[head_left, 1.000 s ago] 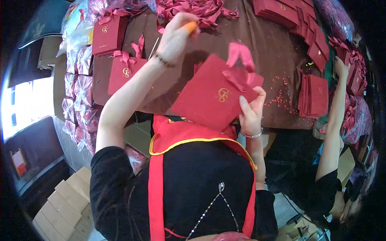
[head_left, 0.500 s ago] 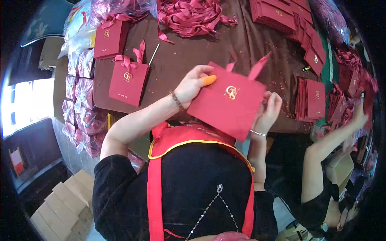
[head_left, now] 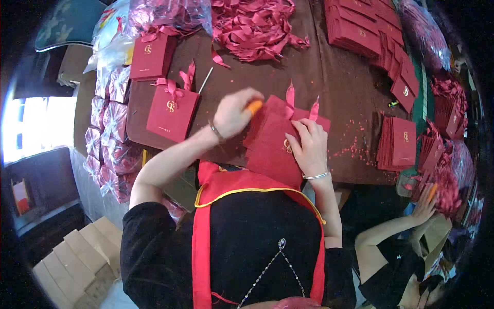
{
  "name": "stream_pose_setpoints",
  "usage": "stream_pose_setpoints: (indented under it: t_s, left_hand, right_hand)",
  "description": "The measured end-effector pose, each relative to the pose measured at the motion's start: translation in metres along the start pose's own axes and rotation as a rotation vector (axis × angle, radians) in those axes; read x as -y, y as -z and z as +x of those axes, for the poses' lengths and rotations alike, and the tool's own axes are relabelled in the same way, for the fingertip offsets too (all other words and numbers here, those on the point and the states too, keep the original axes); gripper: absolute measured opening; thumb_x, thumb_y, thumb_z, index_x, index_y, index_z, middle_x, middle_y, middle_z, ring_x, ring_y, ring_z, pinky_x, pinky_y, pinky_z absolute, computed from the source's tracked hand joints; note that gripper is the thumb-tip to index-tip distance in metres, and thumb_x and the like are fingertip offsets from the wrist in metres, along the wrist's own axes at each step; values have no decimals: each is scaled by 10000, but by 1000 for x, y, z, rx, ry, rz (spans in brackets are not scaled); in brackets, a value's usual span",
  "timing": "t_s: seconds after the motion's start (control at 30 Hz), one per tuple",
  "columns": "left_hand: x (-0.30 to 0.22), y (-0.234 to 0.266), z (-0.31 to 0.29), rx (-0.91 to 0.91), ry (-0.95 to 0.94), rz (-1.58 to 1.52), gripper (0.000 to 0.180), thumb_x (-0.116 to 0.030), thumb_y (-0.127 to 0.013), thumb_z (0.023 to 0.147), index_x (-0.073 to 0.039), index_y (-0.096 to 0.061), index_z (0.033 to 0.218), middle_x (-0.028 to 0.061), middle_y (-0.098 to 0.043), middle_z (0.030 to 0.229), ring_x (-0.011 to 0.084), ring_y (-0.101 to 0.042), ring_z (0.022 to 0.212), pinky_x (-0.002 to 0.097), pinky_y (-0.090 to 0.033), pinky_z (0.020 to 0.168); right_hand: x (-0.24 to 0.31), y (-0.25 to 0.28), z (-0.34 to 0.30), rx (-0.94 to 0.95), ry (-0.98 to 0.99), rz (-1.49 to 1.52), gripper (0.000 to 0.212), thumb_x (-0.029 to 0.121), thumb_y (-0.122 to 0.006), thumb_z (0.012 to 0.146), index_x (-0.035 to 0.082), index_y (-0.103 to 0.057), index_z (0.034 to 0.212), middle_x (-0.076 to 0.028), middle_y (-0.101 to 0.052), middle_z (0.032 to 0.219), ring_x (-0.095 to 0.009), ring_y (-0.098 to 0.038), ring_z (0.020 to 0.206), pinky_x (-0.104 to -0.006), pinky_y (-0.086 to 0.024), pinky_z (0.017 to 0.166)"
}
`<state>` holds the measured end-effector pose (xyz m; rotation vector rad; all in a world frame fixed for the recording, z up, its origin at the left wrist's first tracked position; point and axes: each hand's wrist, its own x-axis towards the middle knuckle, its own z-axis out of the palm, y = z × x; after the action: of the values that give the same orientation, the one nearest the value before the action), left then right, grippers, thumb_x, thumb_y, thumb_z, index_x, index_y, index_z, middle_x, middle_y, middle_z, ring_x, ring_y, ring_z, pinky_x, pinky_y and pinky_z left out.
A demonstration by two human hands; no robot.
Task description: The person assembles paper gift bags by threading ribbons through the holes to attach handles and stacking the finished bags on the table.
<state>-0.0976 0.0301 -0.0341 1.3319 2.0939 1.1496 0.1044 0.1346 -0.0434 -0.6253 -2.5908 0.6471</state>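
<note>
A dark red paper gift bag (head_left: 275, 149) with a gold emblem lies tilted at the table's near edge in front of me. Pink ribbon handles (head_left: 290, 100) rise from its far side, and layered red paper edges show beneath it. My right hand (head_left: 311, 149), a bangle at its wrist, rests on the bag with fingers stretched out flat. At the bag's upper left corner is my left hand (head_left: 235, 114), blurred, with an orange cover on one finger and a bead bracelet; whether it touches the bag I cannot tell.
Another ribboned bag (head_left: 172, 110) lies to the left beside a thin white stick (head_left: 205, 80). A ribbon heap (head_left: 252, 31) is at the back. Bag stacks (head_left: 355, 31) stand far right, with another stack (head_left: 396, 141) nearer. A co-worker's hand (head_left: 424, 205) is at right.
The bag I held up between both hands is down at the table edge. My right hand has moved onto its face, and my left has shifted slightly left. The co-worker's arm has come nearer.
</note>
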Motion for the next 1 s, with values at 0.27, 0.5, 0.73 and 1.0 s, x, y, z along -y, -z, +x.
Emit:
stream_pose_setpoints:
  t_s: [0.27,0.5,0.73,1.0]
  left_hand:
    - [46,26,104,-482,-223,477,184,-228,-637,785,-104,-623,920,94,-580,885,289,-582,821,406,-468,675]
    - [39,24,87,-396,-430,612,122,-156,-607,761,-148,-617,883,16,-584,809,197,-560,780,360,-366,705]
    - [34,31,20,-113,-493,713,394,-52,-542,717,-105,-581,1106,10,-601,801,171,-558,712,332,-377,662]
    - [33,37,-8,-176,-518,590,329,-11,-564,684,-75,-612,1003,42,-630,838,196,-558,678,328,-412,635]
  right_hand:
    - [16,11,7,14,27,-26,289,197,-697,716,68,-609,960,-62,-529,902,-244,-511,869,-369,-377,738]
    - [9,19,6,104,-23,67,286,195,-676,745,49,-572,968,-106,-549,853,-301,-530,820,-395,-430,723]
    - [6,27,10,159,-116,154,259,197,-652,781,46,-566,973,-119,-597,879,-302,-593,820,-376,-476,691]
    - [7,21,9,161,-105,171,263,188,-633,799,38,-559,1002,-126,-575,893,-317,-589,815,-395,-471,677]
